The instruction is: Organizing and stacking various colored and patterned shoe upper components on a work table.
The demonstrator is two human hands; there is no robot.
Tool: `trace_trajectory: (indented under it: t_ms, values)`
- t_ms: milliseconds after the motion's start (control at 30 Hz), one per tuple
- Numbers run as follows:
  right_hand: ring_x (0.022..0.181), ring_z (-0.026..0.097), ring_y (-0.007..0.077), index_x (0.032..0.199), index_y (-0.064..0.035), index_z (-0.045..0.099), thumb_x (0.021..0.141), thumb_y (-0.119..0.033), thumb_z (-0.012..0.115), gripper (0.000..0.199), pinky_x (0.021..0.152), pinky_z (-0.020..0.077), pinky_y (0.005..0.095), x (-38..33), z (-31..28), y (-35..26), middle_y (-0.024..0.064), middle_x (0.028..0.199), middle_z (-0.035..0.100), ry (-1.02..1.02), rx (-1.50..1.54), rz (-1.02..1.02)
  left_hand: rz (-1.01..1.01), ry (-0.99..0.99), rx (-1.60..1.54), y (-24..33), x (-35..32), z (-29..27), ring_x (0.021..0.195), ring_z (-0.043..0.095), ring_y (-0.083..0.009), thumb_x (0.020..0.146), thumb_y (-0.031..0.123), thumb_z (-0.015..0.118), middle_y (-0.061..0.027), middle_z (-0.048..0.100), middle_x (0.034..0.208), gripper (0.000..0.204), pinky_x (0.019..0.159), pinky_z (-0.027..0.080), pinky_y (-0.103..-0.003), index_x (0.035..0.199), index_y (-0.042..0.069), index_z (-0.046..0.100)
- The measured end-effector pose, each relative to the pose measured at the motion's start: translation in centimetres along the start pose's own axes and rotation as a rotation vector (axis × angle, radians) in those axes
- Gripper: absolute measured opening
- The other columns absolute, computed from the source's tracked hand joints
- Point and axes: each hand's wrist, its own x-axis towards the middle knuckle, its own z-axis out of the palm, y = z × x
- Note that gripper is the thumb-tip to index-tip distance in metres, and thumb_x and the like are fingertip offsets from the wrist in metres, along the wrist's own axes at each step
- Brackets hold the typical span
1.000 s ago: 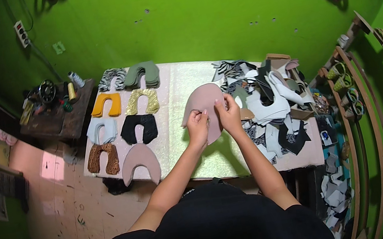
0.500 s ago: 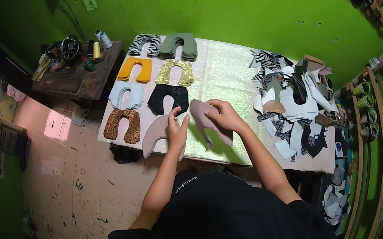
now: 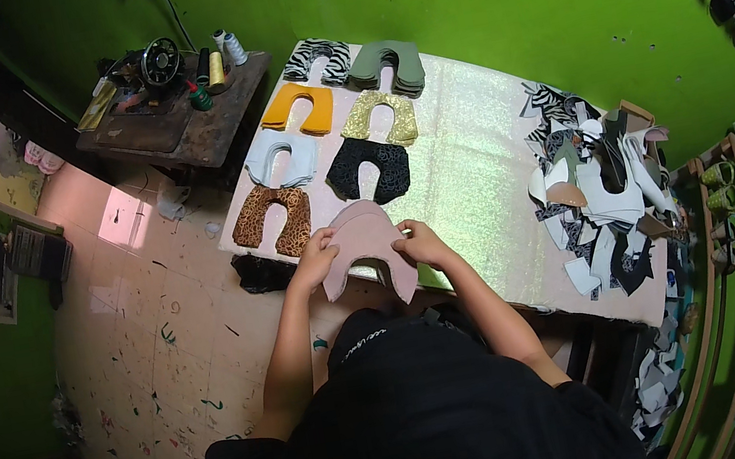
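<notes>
Shifted leftward, pink U-shaped piece (image 3: 361, 248) held between both hands, left hand (image 3: 316, 259), right hand (image 3: 421, 245)

Worktable (image 3: 475, 173) carries horseshoe-shaped cutouts (image 3: 367, 168) and piled scraps (image 3: 599, 191).

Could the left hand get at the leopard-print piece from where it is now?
Probably yes. The left hand grips the pink piece's left edge, and the leopard-print piece lies just beyond it, uncovered. It would have to let go first.
</notes>
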Motion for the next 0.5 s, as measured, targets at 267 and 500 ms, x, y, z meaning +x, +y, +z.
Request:
trace_trajectory:
  t_ms: [267,500]
  values:
    - [0.059,0.054,0.0148,0.095,-0.0005,0.054,0.070,-0.014,0.065,0.031,0.055,0.0440,0.0283,1.9,2.3,1.2,0.0066,0.067,0.058,0.348,-0.130,-0.149,0.055,0.113,0.106,0.4,1.3,-1.9,0.080,0.057,-0.0154,0.070,-0.001,0.056,-0.0116,0.058,0.096,0.043,0.070,0.046,-0.026,0.113,0.000,0.052]
    - [0.062,0.057,0.0208,0.097,-0.0011,0.054,0.066,-0.012,0.065,0.034,0.062,0.0468,0.0313,0.7,3.0,0.8,0.0099,0.068,0.058,0.425,-0.173,-0.186,0.125,0.227,0.398,0.6,1.5,-1.7,0.077,0.060,-0.0195,0.067,-0.003,0.060,-0.0131,0.061,0.091,0.036,0.068,0.048,-0.029,0.102,0.002,0.057]
